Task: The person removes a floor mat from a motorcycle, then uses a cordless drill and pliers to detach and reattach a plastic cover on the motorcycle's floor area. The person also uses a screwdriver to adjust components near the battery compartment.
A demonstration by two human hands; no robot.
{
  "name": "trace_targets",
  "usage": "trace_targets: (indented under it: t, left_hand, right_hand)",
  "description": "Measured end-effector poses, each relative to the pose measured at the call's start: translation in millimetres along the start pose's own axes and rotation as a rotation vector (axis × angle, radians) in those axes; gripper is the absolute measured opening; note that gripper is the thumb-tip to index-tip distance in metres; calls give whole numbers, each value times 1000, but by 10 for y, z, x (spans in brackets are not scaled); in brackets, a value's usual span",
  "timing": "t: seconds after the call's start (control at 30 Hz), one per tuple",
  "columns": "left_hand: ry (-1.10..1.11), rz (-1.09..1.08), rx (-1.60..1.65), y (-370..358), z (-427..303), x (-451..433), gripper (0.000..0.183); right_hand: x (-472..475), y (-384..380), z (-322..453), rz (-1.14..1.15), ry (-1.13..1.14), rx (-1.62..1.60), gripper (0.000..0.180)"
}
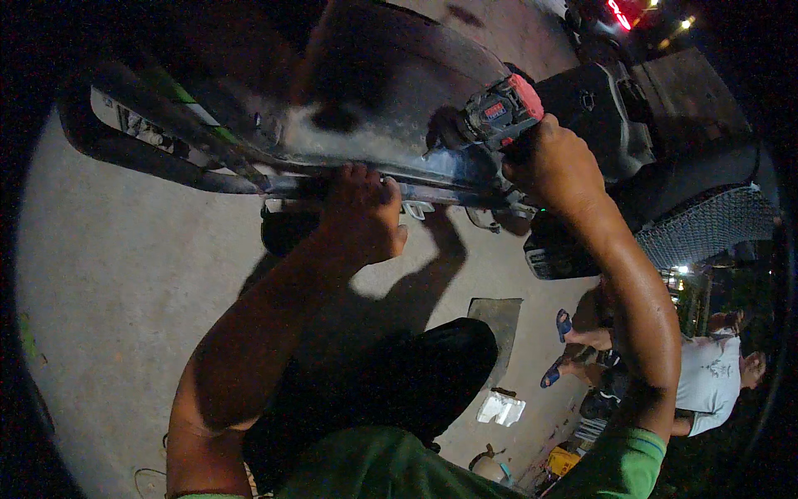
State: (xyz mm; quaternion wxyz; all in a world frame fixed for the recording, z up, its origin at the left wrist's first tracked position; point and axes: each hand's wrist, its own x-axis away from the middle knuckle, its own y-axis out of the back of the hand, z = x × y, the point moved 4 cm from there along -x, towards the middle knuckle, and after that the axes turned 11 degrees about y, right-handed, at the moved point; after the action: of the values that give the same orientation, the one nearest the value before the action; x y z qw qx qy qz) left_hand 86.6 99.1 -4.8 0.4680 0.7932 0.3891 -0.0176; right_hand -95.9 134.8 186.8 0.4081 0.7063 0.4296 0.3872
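Observation:
My right hand (561,165) grips a cordless drill (505,112) with a red and dark grey body. Its bit points down and left at a dark, worn metal panel (368,134), where a bright patch shows near the tip. Whether the bit touches the metal I cannot tell. A black battery pack (555,252) hangs below the grip. My left hand (365,212) has its fingers curled over the panel's near edge (449,194), left of the drill. Just right of that hand, a small pale metal loop (419,209) sticks out under the edge.
A dark curved frame (156,159) extends left. Beyond the drill are a black moulded part (580,103) and wire mesh (717,215). On the concrete floor (156,262) lie a flat board (499,312) and a white piece (500,408). Another person (707,374) is at right.

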Motion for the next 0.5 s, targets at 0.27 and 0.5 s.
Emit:
trace_targets:
  t: [0.27, 0.5]
  left_hand:
    - [35, 204, -197, -3, 11, 70, 49]
    - [6, 193, -187, 14, 28, 39, 44]
  right_hand:
    - [1, -58, -22, -20, 94, 3, 66]
    - [24, -54, -139, -57, 141, 5, 71]
